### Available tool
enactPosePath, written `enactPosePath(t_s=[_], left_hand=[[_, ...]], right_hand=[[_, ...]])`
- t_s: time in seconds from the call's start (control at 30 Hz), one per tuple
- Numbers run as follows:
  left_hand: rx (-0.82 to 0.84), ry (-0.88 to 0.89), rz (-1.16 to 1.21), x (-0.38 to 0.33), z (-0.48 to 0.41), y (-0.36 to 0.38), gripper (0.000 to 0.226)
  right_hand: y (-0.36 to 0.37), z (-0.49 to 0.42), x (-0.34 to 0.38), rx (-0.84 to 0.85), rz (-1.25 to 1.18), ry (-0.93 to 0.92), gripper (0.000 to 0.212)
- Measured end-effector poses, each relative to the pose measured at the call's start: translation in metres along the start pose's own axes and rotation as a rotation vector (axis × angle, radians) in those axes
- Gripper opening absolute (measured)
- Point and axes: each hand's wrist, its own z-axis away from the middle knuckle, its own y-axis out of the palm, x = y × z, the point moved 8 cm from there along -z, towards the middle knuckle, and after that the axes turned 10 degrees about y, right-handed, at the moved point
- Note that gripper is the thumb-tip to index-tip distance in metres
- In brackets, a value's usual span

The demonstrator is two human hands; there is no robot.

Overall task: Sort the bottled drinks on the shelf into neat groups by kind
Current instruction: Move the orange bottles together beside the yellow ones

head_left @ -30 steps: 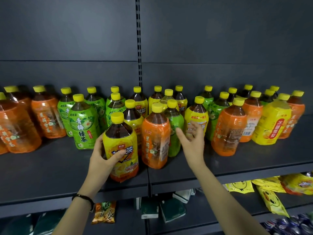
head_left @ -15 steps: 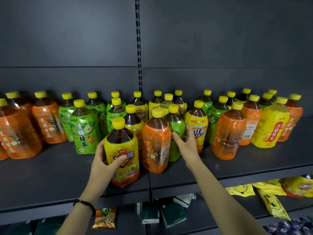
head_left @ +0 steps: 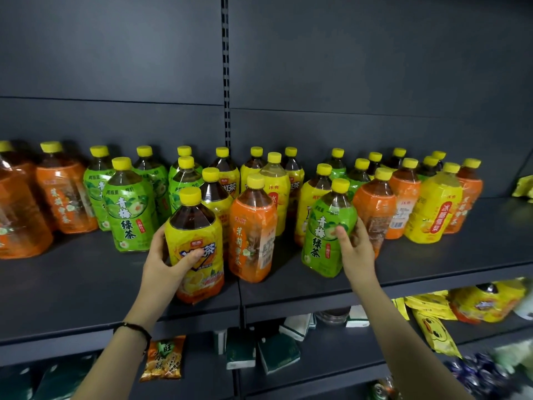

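So, gripping the yellow-label bottle [head_left: 196, 249] with the left hand [head_left: 165, 262], thumb across the label, right at the front edge of the shelf [head_left: 86, 284]. Holding a green-label bottle [head_left: 326, 235] with the right hand [head_left: 353, 252], wrapped round its right side (lifted or standing, can't tell), just right of the orange-label bottle [head_left: 251, 235]. Backed by a mixed orange, green and yellow crowd of other bottles [head_left: 127, 209].

Bare shelf front [head_left: 86, 284] — bottles [head_left: 253, 226] behind
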Motion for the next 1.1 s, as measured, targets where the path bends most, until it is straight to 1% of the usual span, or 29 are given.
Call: enactPosePath(t_s=[0.07,0.13,0.17,0.23,0.27,0.3,0.33,0.37,0.43,0.47,0.5,0.57,0.6,0.73,1.0,1.1], left_hand=[[-0.01,0.004,0.001,0.0,0.0,0.001,0.075],[-0.016,0.007,-0.002,-0.001,0.001,0.002,0.075],[-0.016,0.007,-0.004,-0.001,0.002,0.002,0.075],[-0.018,0.0,-0.006,-0.001,0.003,0.001,0.075],[-0.02,-0.003,-0.006,0.0,0.003,0.001,0.074],[-0.02,-0.005,-0.008,0.0,0.003,0.001,0.074],[-0.019,-0.006,-0.009,-0.001,0.003,0.001,0.073],[-0.019,-0.008,-0.008,-0.001,0.003,0.001,0.073],[-0.016,-0.009,-0.014,0.001,0.002,0.001,0.075],[-0.015,-0.009,-0.021,0.002,0.002,0.001,0.078],[-0.015,-0.008,-0.025,0.003,0.002,0.0,0.082],[-0.012,-0.016,-0.027,0.005,0.002,-0.001,0.089],[-0.01,-0.02,-0.027,0.005,0.002,-0.001,0.089],[-0.007,-0.022,-0.03,0.005,0.003,0.0,0.079],[-0.018,0.001,-0.107,0.001,0.001,-0.008,0.085],[-0.031,-0.004,-0.154,0.002,-0.002,-0.021,0.087]], right_hand=[[-0.002,-0.004,-0.004,-0.005,0.005,0.024,0.059],[-0.005,-0.001,0.0,-0.087,-0.002,0.032,0.069],[-0.008,0.009,0.007,-0.166,-0.005,0.02,0.067],[-0.009,0.033,0.023,-0.326,-0.032,-0.051,0.051],[-0.004,0.046,0.031,-0.34,-0.048,-0.09,0.043],[0.007,0.056,0.039,-0.283,-0.079,-0.114,0.04],[0.023,0.063,0.044,-0.169,-0.109,-0.125,0.041],[0.043,0.068,0.048,-0.028,-0.11,-0.117,0.047],[0.083,0.075,0.053,0.203,-0.007,-0.092,0.069],[0.101,0.078,0.054,0.272,0.038,-0.082,0.081],[0.115,0.079,0.054,0.302,0.063,-0.078,0.09],[0.131,0.076,0.052,0.288,0.065,-0.068,0.101],[0.135,0.074,0.049,0.274,0.044,-0.06,0.102],[0.129,0.068,0.039,0.249,0.03,-0.055,0.093],[0.09,0.07,0.035,0.238,0.03,-0.069,0.086],[0.069,0.069,0.033,0.286,-0.012,-0.049,0.085]])
